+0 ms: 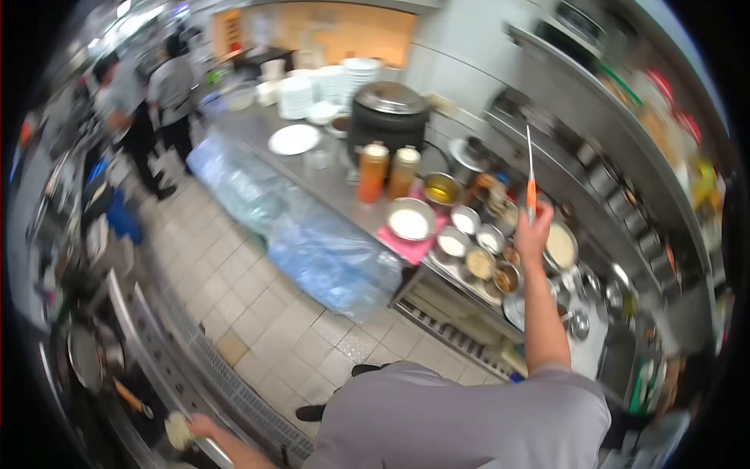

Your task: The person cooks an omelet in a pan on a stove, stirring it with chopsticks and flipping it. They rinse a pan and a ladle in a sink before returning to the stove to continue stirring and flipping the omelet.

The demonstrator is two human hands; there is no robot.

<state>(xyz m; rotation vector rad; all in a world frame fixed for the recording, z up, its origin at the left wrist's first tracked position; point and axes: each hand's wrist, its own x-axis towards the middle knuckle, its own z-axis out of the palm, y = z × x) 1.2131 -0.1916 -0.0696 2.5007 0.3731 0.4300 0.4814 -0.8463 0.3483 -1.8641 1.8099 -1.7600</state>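
My right hand [533,230] is raised over the counter, closed round the orange handle of a thin, narrow-bladed knife [531,168] that points away from me. Below and beside it stand metal bowls with white powder [451,244], a bowl of pale crumbs [479,264] and a wide bowl of cream-coloured contents [561,246]. At the lower left, my left hand [205,427] is closed at the edge of a pale, cloth-like bundle [179,431], beside the stove. Its fingers are partly blurred. A pan [86,356] and an orange handle [133,397] are near it.
Two sauce bottles [373,172], a black soup warmer [388,117] and stacked white plates [295,98] stand along the counter. Blue plastic sheeting [328,266] hangs down its side. Shelves [594,176] run along the right. Two people [168,86] stand in the far aisle on tiled floor [266,328].
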